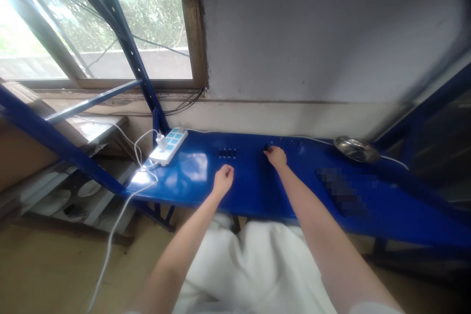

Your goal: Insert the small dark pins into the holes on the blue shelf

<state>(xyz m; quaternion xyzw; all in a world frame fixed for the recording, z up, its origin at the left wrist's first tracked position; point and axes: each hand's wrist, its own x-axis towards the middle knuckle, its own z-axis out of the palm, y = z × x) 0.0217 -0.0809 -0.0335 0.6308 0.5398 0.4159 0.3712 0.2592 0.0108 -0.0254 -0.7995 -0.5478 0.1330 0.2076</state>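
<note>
My right hand (276,156) reaches over the blue tabletop (253,181), its fingertips pinched on a small dark piece (266,147) whose kind I cannot make out. My left hand (223,179) is closed, fingers curled in just above the table. Whether anything is inside it does not show. Beyond the left hand stands a short row of several small black cylinders (227,153) with light ends, close together but apart. Tiny light bits (292,143) lie near the back edge, past the right hand.
A white power strip (170,146) with a plug and trailing white cable lies at the left end. Toward the right are a shiny metal bowl (356,149) and a blurred-out dark long object (340,190). Blue frame posts (128,44) rise beside the window.
</note>
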